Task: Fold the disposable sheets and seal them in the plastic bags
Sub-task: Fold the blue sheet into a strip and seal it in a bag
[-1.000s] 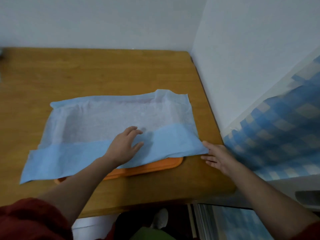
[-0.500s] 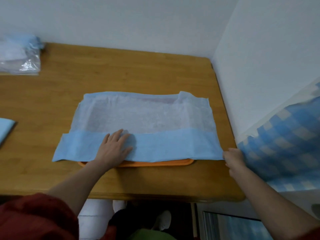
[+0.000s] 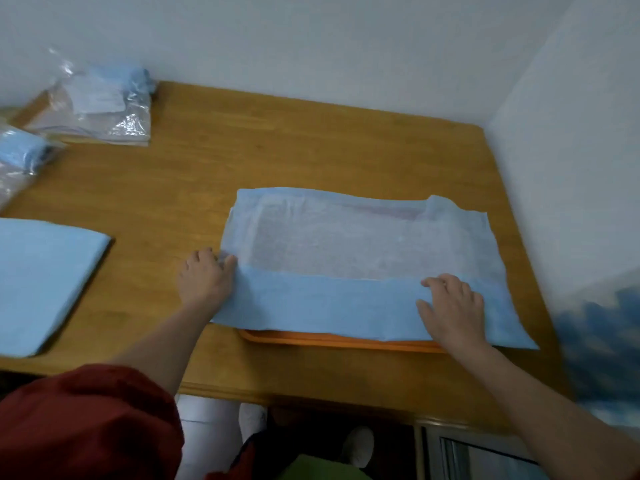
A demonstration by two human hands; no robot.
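At the far left of the wooden table (image 3: 311, 150), a folded blue sheet (image 3: 52, 282) lies flat at the near edge. Behind it, a clear plastic bag (image 3: 17, 157) with blue material inside is cut off by the frame. A second clear bag (image 3: 100, 105), also filled with something pale blue and white, lies further back against the wall. A red sleeve (image 3: 86, 420) fills the lower left corner, and the bare forearm runs up from it to the left hand (image 3: 204, 278). This hand sits at the left edge of the disposable sheet (image 3: 363, 258), knuckles up and fingers curled, with the thumb touching the spot where the blue band meets the paler part. Whether it pinches the edge or only rests against it cannot be told. The sheet is spread across the middle and right of the table, its near strip folded over as a solid blue band and its far part thin and whitish. It covers an orange tray (image 3: 339, 341), whose near rim peeks out below the band. The right hand (image 3: 450, 306) lies flat on the right part of the blue band, fingers straight and a little spread, palm down on the sheet. At the far right, beyond the table's edge, there is a blurred blue and white fabric (image 3: 595, 341).
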